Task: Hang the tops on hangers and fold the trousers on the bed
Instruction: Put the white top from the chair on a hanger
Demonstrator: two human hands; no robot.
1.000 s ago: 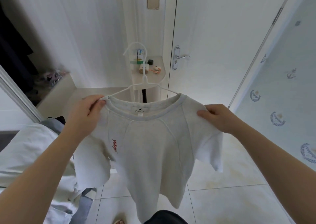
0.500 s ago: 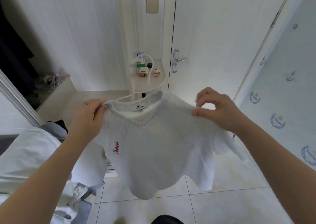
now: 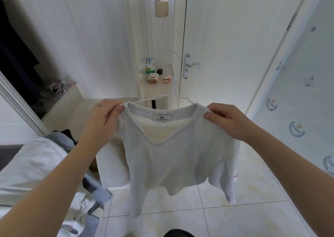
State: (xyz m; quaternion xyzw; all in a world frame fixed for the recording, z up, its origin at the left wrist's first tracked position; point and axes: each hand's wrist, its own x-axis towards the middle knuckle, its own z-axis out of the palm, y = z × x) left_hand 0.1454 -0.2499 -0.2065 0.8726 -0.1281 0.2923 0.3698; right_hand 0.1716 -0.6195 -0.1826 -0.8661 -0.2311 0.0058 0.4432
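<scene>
A light grey short-sleeved top hangs in the air in front of me, on a white wire hanger whose hook rises above the collar. My left hand pinches the top's left shoulder by the collar. The right shoulder is pinched by my right hand. The collar sags open into a V and shows a label inside. On the bed at the lower left lie white and blue-grey clothes.
A white door with a metal handle stands straight ahead. Beside it, a small shelf carries a few small items. An open dark wardrobe is at the left, a patterned wall at the right, pale tiled floor below.
The top has been turned round: the red mark that was on its left front now shows at the right hem. My right hand came down level with the left, and the hanger hook stands upright again.
</scene>
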